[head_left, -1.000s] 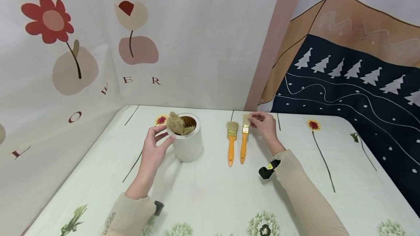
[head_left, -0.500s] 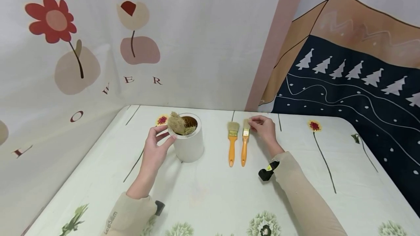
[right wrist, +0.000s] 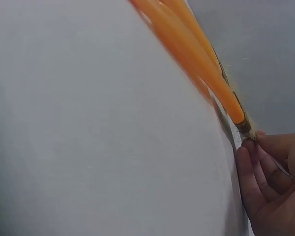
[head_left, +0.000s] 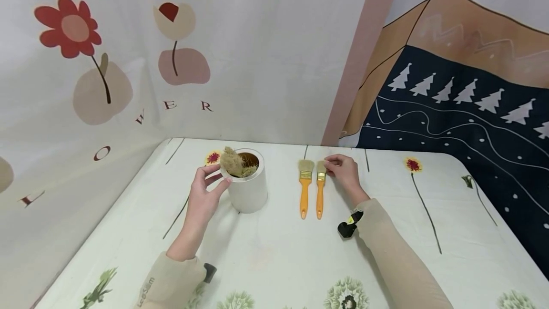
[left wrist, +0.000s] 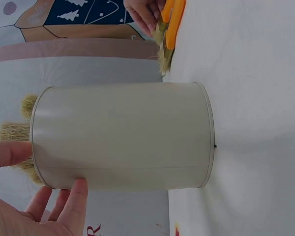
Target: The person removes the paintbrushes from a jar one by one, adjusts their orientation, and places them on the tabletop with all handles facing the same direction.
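A white cylindrical can [head_left: 249,194] stands upright on the table, with tan bristly tufts [head_left: 231,162] poking out of its open top. My left hand [head_left: 205,199] grips the can's left rim between thumb and fingers; in the left wrist view the fingertips [left wrist: 78,189] lie against its side wall. Two flat paintbrushes with orange handles lie side by side, bristles away from me. The wider paintbrush [head_left: 305,185] is on the left. On the right, my right hand [head_left: 345,173] pinches the bristles of the narrower paintbrush [head_left: 320,190] between thumb and fingertips.
The white table cover [head_left: 266,271] is printed with flowers. Behind its far edge hangs a patterned cloth backdrop [head_left: 266,85]. A small black device [head_left: 348,228] sits at the right sleeve cuff, and another dark one [head_left: 209,272] at the left cuff.
My right hand has drawn the narrower paintbrush slightly toward me, so its head is now about level with the wider one. The left hand and can stay put.
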Demonstrator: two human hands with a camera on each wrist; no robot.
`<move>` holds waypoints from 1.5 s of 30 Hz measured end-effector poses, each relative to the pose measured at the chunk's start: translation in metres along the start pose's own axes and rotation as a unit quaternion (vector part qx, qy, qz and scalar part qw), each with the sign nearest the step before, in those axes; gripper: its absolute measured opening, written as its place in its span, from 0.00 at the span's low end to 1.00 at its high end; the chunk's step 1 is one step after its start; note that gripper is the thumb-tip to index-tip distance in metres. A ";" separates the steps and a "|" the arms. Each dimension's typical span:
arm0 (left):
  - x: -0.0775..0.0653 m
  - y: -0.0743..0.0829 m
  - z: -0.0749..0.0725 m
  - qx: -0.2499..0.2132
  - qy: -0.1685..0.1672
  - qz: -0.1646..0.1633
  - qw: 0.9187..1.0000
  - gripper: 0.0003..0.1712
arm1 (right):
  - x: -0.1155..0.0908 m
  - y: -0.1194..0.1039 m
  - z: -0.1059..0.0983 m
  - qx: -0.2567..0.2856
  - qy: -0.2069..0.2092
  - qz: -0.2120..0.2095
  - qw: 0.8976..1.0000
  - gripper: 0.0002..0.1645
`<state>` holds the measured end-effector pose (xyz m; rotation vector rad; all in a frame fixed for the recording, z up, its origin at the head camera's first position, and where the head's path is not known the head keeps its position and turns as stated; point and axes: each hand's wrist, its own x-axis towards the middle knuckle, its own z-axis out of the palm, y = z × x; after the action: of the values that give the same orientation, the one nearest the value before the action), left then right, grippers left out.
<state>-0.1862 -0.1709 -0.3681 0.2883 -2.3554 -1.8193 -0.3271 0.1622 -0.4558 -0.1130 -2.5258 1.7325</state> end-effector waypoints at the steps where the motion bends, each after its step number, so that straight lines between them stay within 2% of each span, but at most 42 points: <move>1: 0.000 0.000 0.000 0.000 0.000 0.000 1.000 0.28 | 0.000 0.000 0.000 -0.003 0.000 0.000 1.000 0.14; 12: -0.003 0.000 -0.003 0.010 0.004 -0.003 1.000 0.28 | -0.002 -0.003 -0.003 -0.014 -0.007 0.004 1.000 0.14; 18: -0.007 -0.001 -0.005 0.006 0.003 -0.014 1.000 0.29 | -0.008 -0.013 -0.002 0.012 -0.021 -0.012 1.000 0.16; 22: -0.008 -0.001 -0.005 0.005 0.002 -0.010 1.000 0.29 | -0.012 -0.025 0.000 0.024 -0.034 -0.030 0.999 0.17; 29: -0.004 -0.001 -0.001 0.007 0.002 0.002 1.000 0.28 | -0.023 -0.055 0.008 0.051 -0.062 -0.036 0.996 0.17; 38: -0.001 0.000 0.002 0.007 0.001 0.011 1.000 0.28 | -0.044 -0.094 0.022 0.057 -0.101 -0.089 0.989 0.16; 45: -0.003 0.000 0.000 0.010 0.000 0.002 1.000 0.28 | -0.066 -0.116 0.037 0.065 -0.147 -0.131 0.978 0.15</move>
<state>-0.1834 -0.1701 -0.3678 0.2859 -2.3729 -1.7957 -0.2678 0.0789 -0.3620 0.4956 -2.4602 1.9127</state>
